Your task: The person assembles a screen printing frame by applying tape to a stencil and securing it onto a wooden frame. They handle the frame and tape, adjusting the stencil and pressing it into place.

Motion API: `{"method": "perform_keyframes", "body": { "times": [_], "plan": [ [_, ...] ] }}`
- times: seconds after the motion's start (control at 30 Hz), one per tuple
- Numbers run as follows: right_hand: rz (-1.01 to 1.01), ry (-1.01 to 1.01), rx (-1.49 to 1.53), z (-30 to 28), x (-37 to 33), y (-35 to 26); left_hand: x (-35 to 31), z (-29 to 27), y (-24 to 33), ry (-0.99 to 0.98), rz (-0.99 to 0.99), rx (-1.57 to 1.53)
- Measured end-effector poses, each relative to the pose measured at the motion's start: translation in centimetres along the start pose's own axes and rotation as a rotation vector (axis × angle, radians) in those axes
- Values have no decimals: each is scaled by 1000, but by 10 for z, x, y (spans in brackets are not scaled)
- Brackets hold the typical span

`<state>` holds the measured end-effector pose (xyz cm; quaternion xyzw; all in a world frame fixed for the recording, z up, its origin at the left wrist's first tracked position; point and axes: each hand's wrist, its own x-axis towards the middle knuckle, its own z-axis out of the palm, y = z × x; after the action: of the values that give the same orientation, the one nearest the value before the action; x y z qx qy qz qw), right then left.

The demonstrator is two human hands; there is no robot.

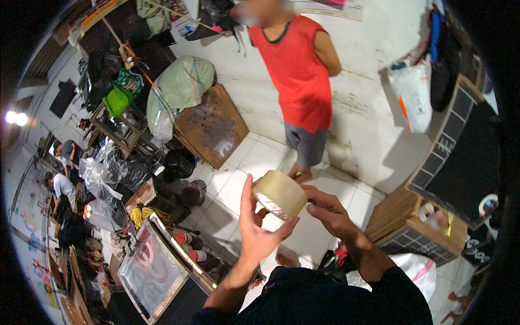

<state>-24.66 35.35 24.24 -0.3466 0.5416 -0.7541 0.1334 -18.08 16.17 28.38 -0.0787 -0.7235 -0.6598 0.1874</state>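
Observation:
A wide roll of clear, yellowish packing tape [284, 193] is held up in front of me at about the middle of the view. My left hand [260, 222] grips it from the left and below, thumb on the near edge and fingers along the far left side. The fingertips of my right hand [329, 212] are bent and pressed together at the roll's right side. Whether they pinch the tape's loose end is too small to make out. Printed paper shows on the roll's inner core.
A person in a red sleeveless shirt [303, 76] stands ahead by the white wall. A framed screen [154, 271] lies at lower left. Flattened cardboard [398, 216] and a black board [466, 157] stand at right. A wooden panel [211, 127] and bags [181, 81] crowd the far left.

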Motion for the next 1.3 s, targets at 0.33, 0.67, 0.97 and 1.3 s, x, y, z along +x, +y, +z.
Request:
{"method": "perform_keyframes", "body": {
  "times": [0.33, 0.67, 0.97, 1.3],
  "plan": [
    [-234, -6, -596, 80, 164, 59, 7, -136, -41, 297, 81, 599],
    [142, -417, -438, 187, 276, 183, -15, -254, -84, 599, -287, 612],
    [48, -1122, -331, 339, 377, 282, -36, -355, -154, 1208, -539, 164],
    [12, -1593, -203, 550, 366, 402, -126, -497, -195, 1636, -584, 802]
  ]
}}
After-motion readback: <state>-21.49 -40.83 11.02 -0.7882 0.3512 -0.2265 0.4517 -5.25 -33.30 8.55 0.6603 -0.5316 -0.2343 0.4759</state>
